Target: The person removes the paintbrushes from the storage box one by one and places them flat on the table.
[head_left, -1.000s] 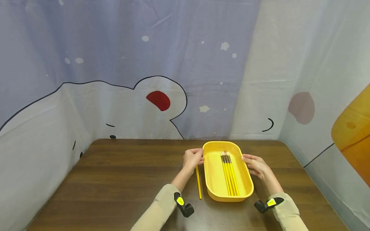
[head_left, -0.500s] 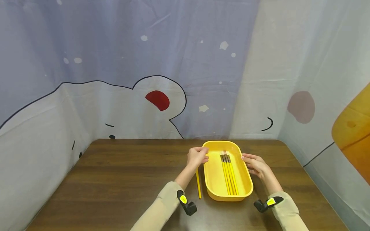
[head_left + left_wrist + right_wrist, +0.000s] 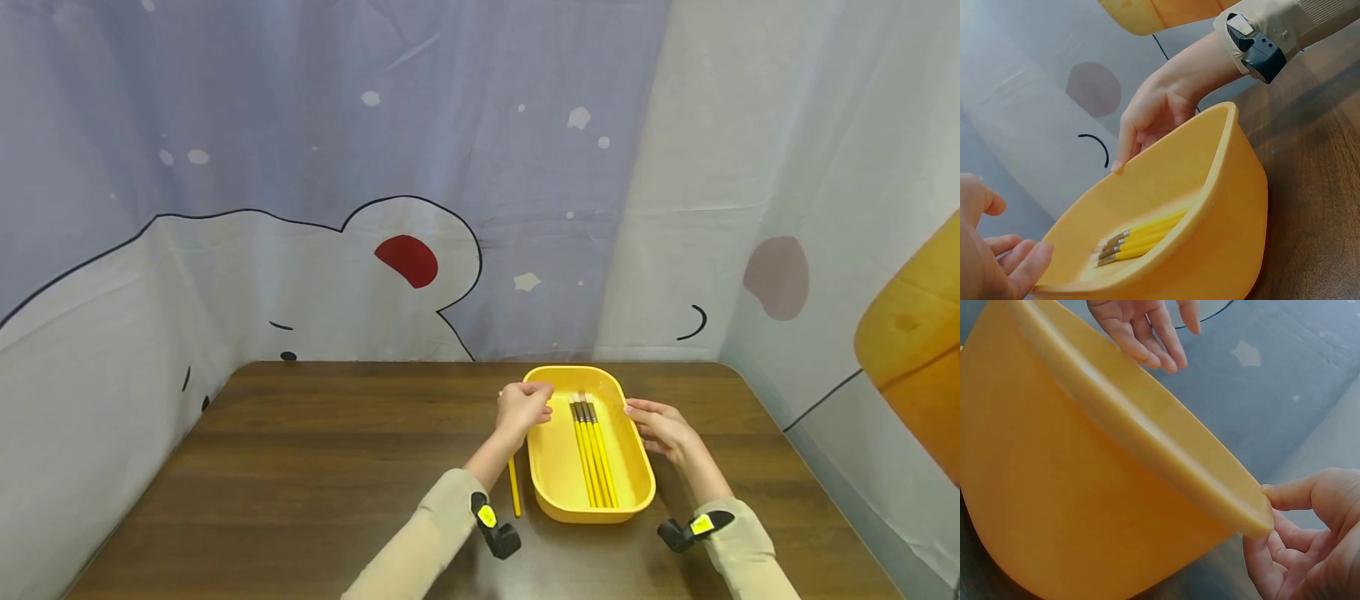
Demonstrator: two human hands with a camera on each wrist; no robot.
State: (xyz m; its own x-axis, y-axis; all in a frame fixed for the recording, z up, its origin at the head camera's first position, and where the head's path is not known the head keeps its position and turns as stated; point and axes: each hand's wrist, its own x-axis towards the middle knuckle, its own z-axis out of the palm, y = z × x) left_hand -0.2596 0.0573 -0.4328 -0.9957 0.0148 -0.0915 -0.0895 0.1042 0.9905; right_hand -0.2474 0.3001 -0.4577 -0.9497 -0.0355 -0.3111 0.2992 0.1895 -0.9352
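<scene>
A yellow plastic basin [image 3: 551,487] stands on the table, with several yellow-handled paintbrushes [image 3: 595,458] lying side by side in it, bristles toward the far end. My right hand [image 3: 670,431] pinches the basin's right rim; in the right wrist view its thumb [image 3: 1291,495] lies over the rim and the fingers are curled beneath. My left hand [image 3: 522,408] hovers over the left rim, reaching partly above the inside. Seen from the left wrist, its fingers [image 3: 1030,269] are loosely spread and hold nothing. Left of the basin lies a yellow stick [image 3: 514,492], its upper end hidden behind the left hand.
The dark wooden table [image 3: 322,467] stretches out to the left of the basin. A printed curtain [image 3: 540,208] hangs behind the table's back edge and along both sides. Each sleeve cuff carries a black camera, such as the left camera [image 3: 504,540].
My left hand has moved right, from beside the basin's left rim to over its inside. The right hand keeps its hold on the rim, and the basin and brushes stay in place.
</scene>
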